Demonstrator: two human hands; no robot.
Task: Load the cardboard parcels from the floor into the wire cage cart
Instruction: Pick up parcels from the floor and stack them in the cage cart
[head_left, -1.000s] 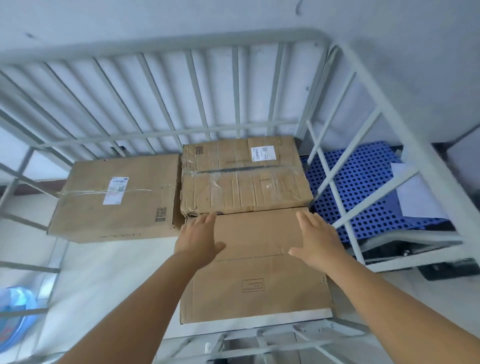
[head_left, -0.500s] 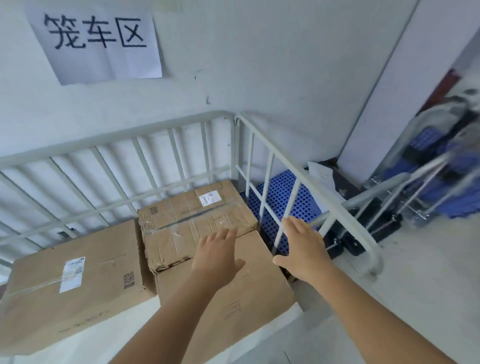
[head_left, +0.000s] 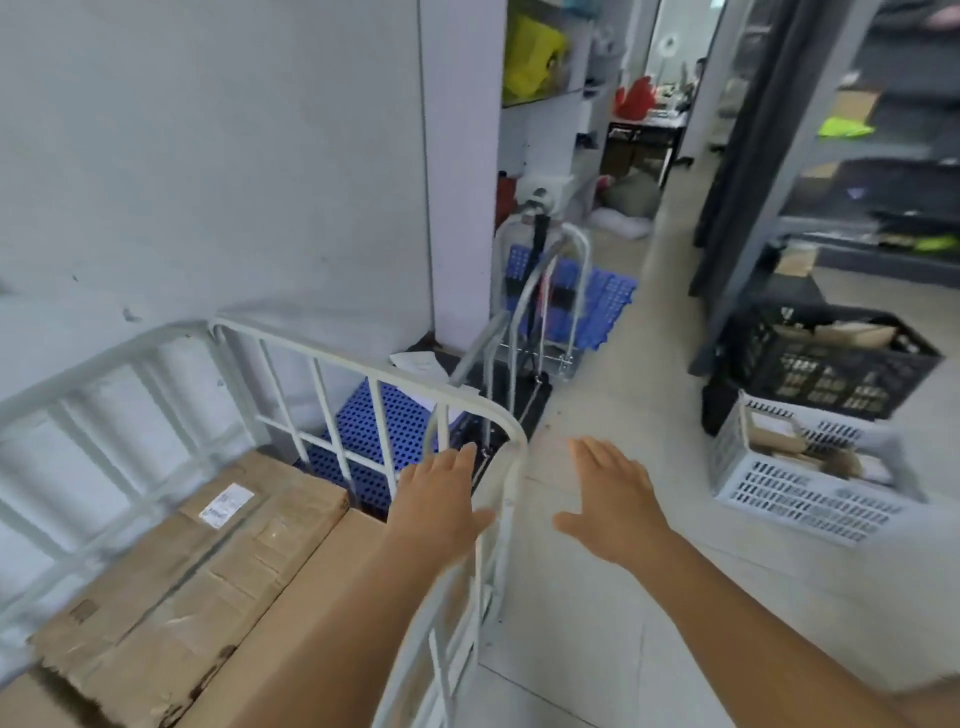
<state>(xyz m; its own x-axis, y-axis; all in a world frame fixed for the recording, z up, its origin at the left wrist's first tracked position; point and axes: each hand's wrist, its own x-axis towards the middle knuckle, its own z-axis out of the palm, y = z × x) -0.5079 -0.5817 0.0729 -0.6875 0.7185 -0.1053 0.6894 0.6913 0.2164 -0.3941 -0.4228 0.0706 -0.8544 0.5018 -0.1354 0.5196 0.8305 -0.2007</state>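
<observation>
Head view showed both of my hands empty and spread, fingers straight and apart, so nothing was gripped at that moment. My left hand (head_left: 441, 499) hung over the rounded corner of the cage cart (head_left: 363, 366), just in front of its white rail, and my right hand (head_left: 613, 499) was out past the cart above the bare floor (head_left: 597, 597). Two parcels lay flat inside the cart: a taped parcel (head_left: 208, 566) with a white label toward the back rail, and a plain parcel (head_left: 311, 613) pressed against its near side, partly hidden by my left forearm. I judged they sat snug and flat that way to leave room for more. No parcel waiting on the floor appeared in view, so I could not tell where the next one lay. To the right stood a white crate (head_left: 810, 483) and a black crate (head_left: 831, 358) with cardboard bits, and a folded trolley (head_left: 545, 291) leaned by the pillar. I judged the hands were free because I was between loads, heading for another parcel.
</observation>
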